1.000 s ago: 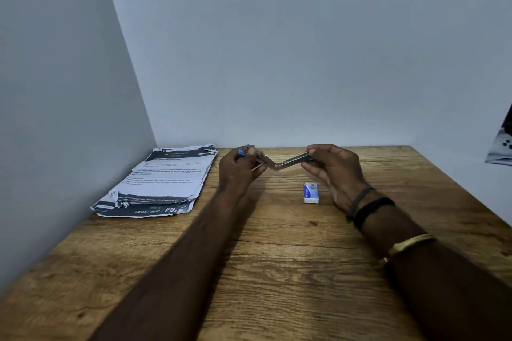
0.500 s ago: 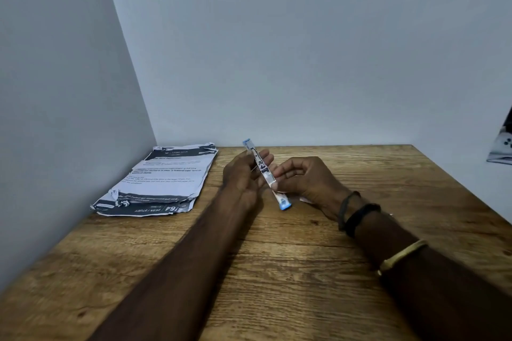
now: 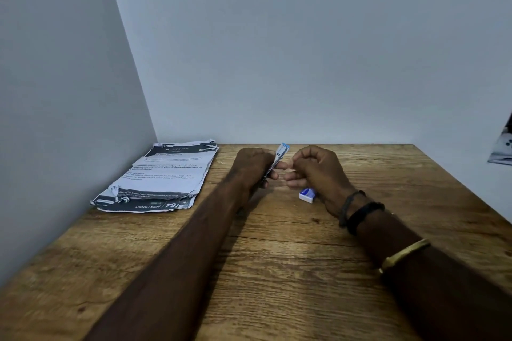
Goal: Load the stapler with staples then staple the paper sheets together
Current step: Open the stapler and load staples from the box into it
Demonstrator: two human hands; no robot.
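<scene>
Dim, soft light; perhaps slight blur

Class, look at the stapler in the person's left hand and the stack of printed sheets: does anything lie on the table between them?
Nothing visible does. Only bare wooden table separates the stapler from the paper stack.

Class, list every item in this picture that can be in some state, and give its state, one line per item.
stapler: held up off the table in the left hand, tilted, blue tip uppermost
left hand: closed around the stapler
right hand: fingers curled beside the stapler; whether they hold staples cannot be told
staple box: lying on the table by the right hand
paper sheets: stacked flat by the left wall, edges crumpled
</scene>
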